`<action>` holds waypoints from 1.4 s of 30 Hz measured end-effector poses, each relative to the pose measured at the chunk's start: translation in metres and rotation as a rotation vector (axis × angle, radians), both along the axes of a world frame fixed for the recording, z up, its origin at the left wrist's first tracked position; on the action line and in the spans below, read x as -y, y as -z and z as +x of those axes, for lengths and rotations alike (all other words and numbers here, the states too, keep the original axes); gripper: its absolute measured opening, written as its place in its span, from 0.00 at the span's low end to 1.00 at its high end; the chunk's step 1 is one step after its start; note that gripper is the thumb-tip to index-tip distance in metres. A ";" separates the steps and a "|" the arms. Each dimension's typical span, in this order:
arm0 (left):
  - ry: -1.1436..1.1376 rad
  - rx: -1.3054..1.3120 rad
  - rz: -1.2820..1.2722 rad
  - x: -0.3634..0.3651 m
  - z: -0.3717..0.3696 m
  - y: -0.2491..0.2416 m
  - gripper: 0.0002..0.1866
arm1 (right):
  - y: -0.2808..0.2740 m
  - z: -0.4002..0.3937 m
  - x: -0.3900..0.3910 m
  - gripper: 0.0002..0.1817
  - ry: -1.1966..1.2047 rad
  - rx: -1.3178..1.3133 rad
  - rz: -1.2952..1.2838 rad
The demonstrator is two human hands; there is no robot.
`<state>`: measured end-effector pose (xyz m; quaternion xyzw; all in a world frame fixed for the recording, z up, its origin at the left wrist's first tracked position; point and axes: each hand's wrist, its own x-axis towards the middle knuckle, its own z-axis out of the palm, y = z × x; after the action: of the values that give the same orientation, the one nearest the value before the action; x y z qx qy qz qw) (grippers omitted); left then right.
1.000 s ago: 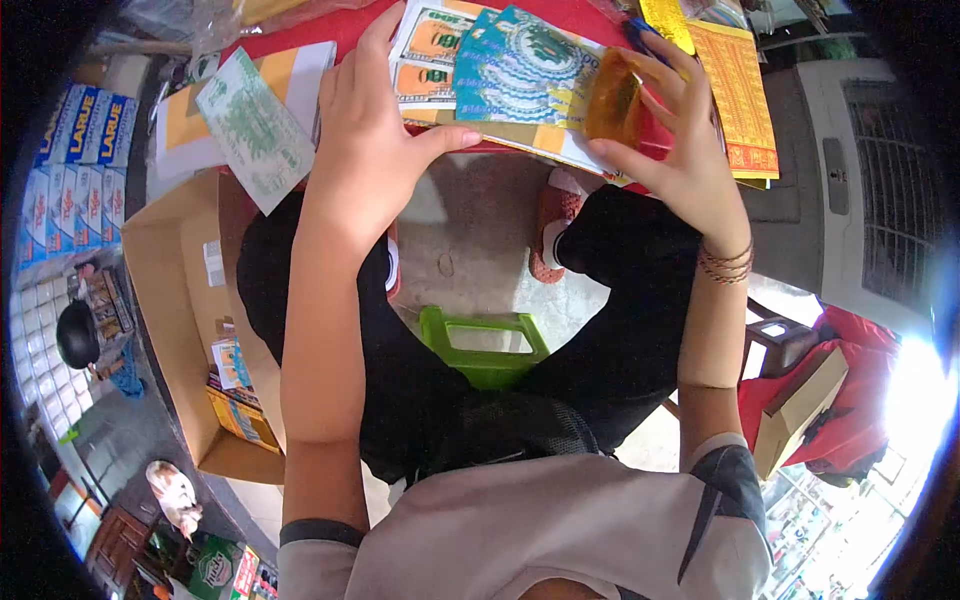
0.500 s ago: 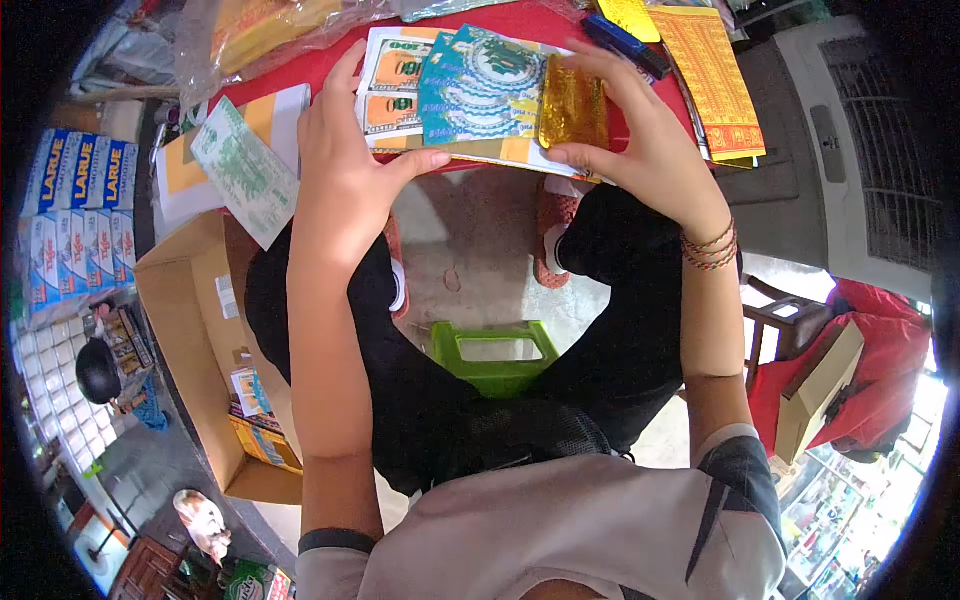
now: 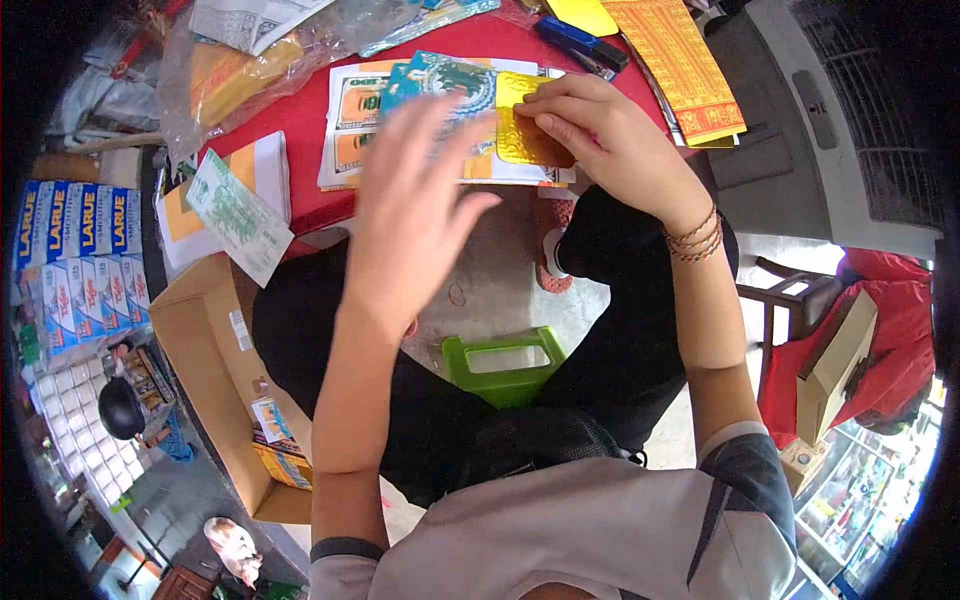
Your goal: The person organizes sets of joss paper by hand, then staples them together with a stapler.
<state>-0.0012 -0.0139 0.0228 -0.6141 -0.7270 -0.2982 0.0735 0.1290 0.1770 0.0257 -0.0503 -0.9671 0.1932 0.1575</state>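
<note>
A stack of paper notes lies at the front edge of the red table. Orange-and-white printed dollar notes show on its left, blue printed notes overlap its middle, and a shiny gold paper sheet covers its right part. My right hand has thumb and fingers drawn together on the gold sheet's right side. My left hand, blurred by motion, hovers with fingers apart over the blue notes and hides part of them. A pale green note rests on another paper stack to the left.
Plastic-wrapped packets sit at the table's back left. A dark blue box and red-and-gold papers lie at the back right. An open cardboard box stands left of my legs, and a green stool between them.
My left hand has left the stack's left edge and moved right over the blue notes. My right hand's fingers have come together on the gold sheet. The view has shifted slightly.
</note>
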 end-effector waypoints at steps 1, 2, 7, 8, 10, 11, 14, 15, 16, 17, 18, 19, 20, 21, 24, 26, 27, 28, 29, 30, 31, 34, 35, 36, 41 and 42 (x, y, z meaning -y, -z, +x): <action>0.060 0.045 -0.021 -0.007 0.007 0.002 0.33 | 0.001 -0.001 -0.002 0.12 -0.001 -0.002 0.000; 0.057 0.043 -0.021 -0.013 0.010 0.007 0.33 | 0.002 -0.001 -0.003 0.11 -0.010 -0.046 -0.050; 0.038 -0.074 0.033 -0.031 0.007 0.027 0.26 | -0.007 0.005 -0.005 0.14 0.023 -0.028 -0.146; 0.036 -0.102 0.058 -0.033 0.005 0.029 0.24 | -0.007 0.008 -0.008 0.18 0.007 0.022 -0.180; 0.029 -0.115 0.084 -0.036 0.005 0.032 0.22 | -0.006 0.015 -0.011 0.23 -0.017 0.066 -0.214; 0.026 -0.120 0.110 -0.036 0.004 0.033 0.20 | -0.006 0.020 -0.010 0.24 -0.066 0.063 -0.185; 0.012 -0.167 0.170 -0.037 0.001 0.031 0.17 | 0.003 0.021 -0.005 0.29 -0.127 0.027 -0.163; 0.001 -0.174 0.166 -0.038 0.001 0.031 0.17 | 0.008 0.018 -0.003 0.28 -0.108 -0.056 -0.109; -0.015 -0.178 0.190 -0.038 0.002 0.033 0.17 | 0.011 0.013 -0.001 0.27 -0.093 -0.140 -0.055; -0.033 -0.182 0.213 -0.038 0.002 0.033 0.16 | 0.011 0.010 0.002 0.27 -0.063 -0.157 -0.090; -0.049 -0.192 0.210 -0.038 0.002 0.032 0.16 | 0.014 0.006 0.001 0.27 -0.081 -0.164 -0.093; -0.045 -0.195 0.236 -0.037 0.003 0.031 0.16 | 0.017 0.004 -0.001 0.26 -0.079 -0.222 -0.078; -0.038 -0.195 0.263 -0.036 0.004 0.029 0.15 | 0.019 0.002 -0.002 0.25 -0.073 -0.277 -0.063; -0.041 -0.197 0.287 -0.035 0.005 0.026 0.14 | 0.017 0.001 0.000 0.23 -0.060 -0.313 -0.072; -0.012 -0.232 0.372 -0.032 0.006 0.018 0.09 | 0.010 -0.003 0.000 0.21 -0.098 -0.361 -0.136; -0.031 -0.236 0.389 -0.030 0.008 0.015 0.08 | 0.011 -0.007 0.005 0.19 -0.080 -0.405 -0.104; -0.037 -0.226 0.393 -0.029 0.008 0.013 0.08 | 0.012 -0.007 0.006 0.18 -0.070 -0.420 -0.073; -0.043 -0.217 0.397 -0.027 0.008 0.012 0.08 | 0.012 -0.008 0.007 0.17 -0.060 -0.434 -0.043; -0.042 -0.201 0.392 -0.027 0.008 0.011 0.10 | 0.010 -0.009 0.009 0.15 -0.042 -0.449 -0.024; -0.051 -0.202 0.396 -0.025 0.006 0.008 0.10 | 0.007 -0.011 0.010 0.15 -0.052 -0.449 -0.021; -0.060 -0.228 0.381 -0.022 0.005 0.004 0.12 | 0.003 -0.011 0.012 0.15 -0.035 -0.440 -0.051; -0.136 -0.254 0.403 -0.007 -0.002 -0.024 0.19 | -0.004 -0.008 0.007 0.11 -0.006 -0.447 -0.087; -0.198 -0.254 0.433 0.001 -0.010 -0.033 0.22 | -0.004 -0.006 0.005 0.09 0.089 -0.438 -0.321; -0.195 -0.184 0.507 0.010 -0.023 -0.037 0.29 | -0.005 -0.002 0.000 0.07 0.185 -0.427 -0.554; 0.099 0.858 0.875 0.006 -0.048 -0.018 0.36 | -0.019 0.010 -0.020 0.12 0.339 -0.463 -0.878; 0.095 0.859 0.887 0.006 -0.046 -0.015 0.36 | -0.017 0.010 -0.023 0.13 0.290 -0.529 -0.940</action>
<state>-0.0477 -0.0195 0.0380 -0.3817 -0.4703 -0.7957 0.0092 0.1394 0.2000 0.0423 -0.1976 -0.6876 0.5861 0.3803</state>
